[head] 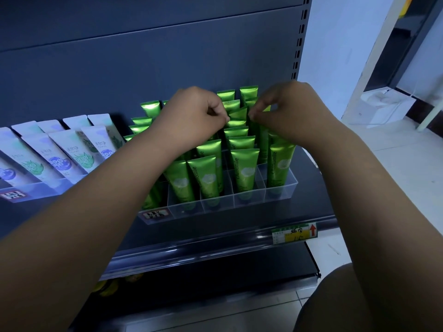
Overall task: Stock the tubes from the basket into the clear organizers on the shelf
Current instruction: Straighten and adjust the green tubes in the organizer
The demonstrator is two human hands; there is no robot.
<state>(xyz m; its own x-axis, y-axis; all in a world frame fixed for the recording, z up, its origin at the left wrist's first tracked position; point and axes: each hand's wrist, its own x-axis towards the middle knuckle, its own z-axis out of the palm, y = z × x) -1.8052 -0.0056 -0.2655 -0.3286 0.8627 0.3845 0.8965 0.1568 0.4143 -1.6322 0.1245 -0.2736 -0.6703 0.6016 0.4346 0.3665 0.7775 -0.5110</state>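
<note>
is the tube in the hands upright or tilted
Tilted. The left hand and right hand pinch the green tube; its top edge slants while the neighbouring tubes sit level.

Your left hand (199,111) and right hand (287,109) are bare, and your left forearm (96,200) and right forearm (359,200) run uncovered from the wrists to the bottom edge of the view. In the lower right corner sits a rounded, dark grey-brown shape (330,305), perhaps your leg in dark cloth, too dim to say more.
</note>
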